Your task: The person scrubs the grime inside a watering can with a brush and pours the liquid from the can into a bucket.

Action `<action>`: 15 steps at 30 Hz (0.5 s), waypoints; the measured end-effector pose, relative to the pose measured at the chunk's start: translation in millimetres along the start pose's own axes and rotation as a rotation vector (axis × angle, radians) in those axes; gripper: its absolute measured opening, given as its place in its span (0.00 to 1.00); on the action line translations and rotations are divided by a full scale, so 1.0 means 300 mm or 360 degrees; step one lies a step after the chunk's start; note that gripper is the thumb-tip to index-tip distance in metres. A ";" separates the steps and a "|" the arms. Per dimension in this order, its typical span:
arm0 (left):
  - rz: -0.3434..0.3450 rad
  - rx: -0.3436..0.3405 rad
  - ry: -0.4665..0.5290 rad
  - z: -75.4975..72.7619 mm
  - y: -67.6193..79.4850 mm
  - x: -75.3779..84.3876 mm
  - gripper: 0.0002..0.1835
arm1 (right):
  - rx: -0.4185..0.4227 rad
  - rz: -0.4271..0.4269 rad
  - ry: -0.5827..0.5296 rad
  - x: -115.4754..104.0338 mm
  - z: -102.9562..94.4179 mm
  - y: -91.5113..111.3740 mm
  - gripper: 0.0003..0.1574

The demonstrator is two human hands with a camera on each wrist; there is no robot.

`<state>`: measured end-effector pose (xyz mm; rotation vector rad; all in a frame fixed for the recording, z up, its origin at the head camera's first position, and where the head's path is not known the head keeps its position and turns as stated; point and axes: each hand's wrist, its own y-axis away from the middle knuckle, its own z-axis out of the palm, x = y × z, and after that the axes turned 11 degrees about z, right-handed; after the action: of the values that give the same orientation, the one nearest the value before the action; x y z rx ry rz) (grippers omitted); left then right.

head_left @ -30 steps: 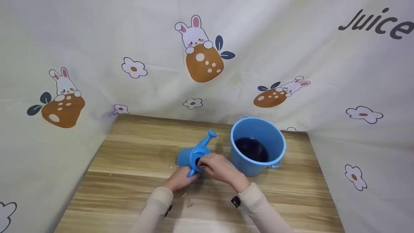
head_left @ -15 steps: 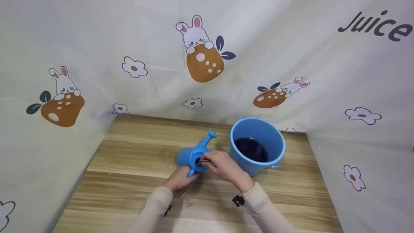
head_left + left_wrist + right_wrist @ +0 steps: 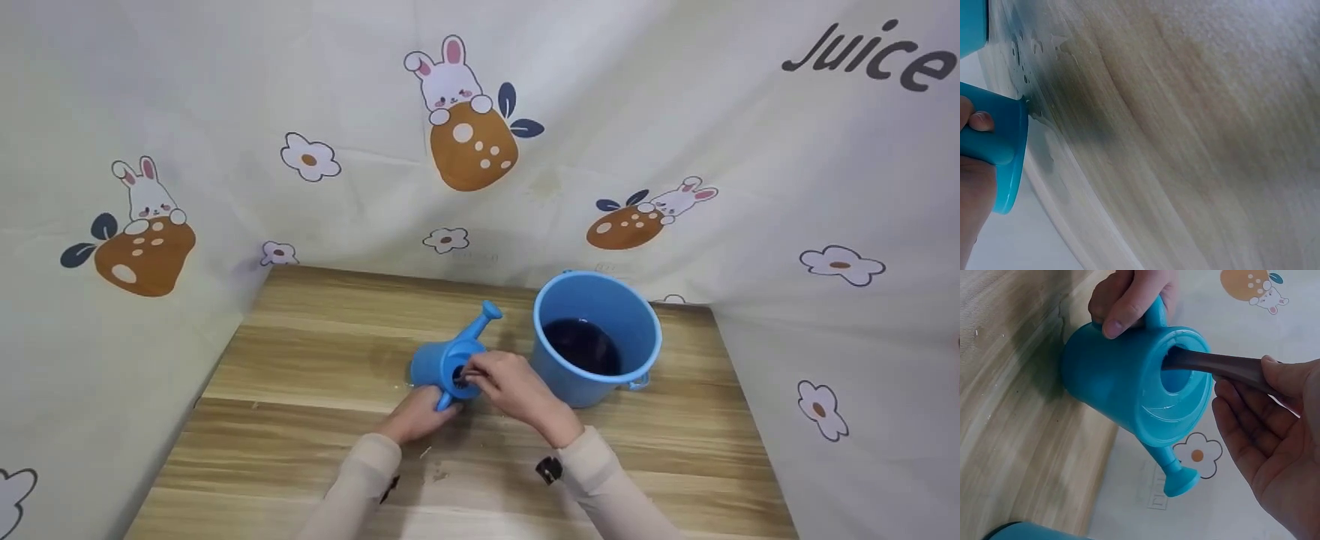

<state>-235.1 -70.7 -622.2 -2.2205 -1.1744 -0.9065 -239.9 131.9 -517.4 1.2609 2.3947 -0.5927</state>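
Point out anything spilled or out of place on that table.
Drops of liquid lie on the wooden table beside the watering can, outside it, so they look spilled. A pale mark between the sleeves also stands out; its nature is unclear.

PLACE: screened-off workspace, room type unclear | wood-grain table [image 3: 307, 330] | rabbit-print cloth [image 3: 360, 82] on three sides

You face pale cloth walls [image 3: 360, 60] with white printed bunnies [image 3: 448, 86]; below, striped light-brown wooden tabletop [image 3: 277, 442].
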 end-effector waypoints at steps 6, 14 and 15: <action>0.0003 0.0018 0.0010 0.004 0.003 0.002 0.20 | 0.0029 -0.0014 -0.0034 0.018 0.045 -0.003 0.06; -0.0008 0.0000 0.0030 0.000 0.001 0.005 0.20 | 0.0044 -0.0051 -0.0011 0.043 0.087 0.002 0.09; -0.0009 0.0001 0.0032 -0.001 0.001 0.005 0.20 | 0.0042 -0.0051 -0.0011 0.044 0.087 0.003 0.09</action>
<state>-234.2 -70.3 -620.9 -2.2034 -1.1724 -0.9281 -242.8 127.7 -546.2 1.2314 2.4132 -0.6389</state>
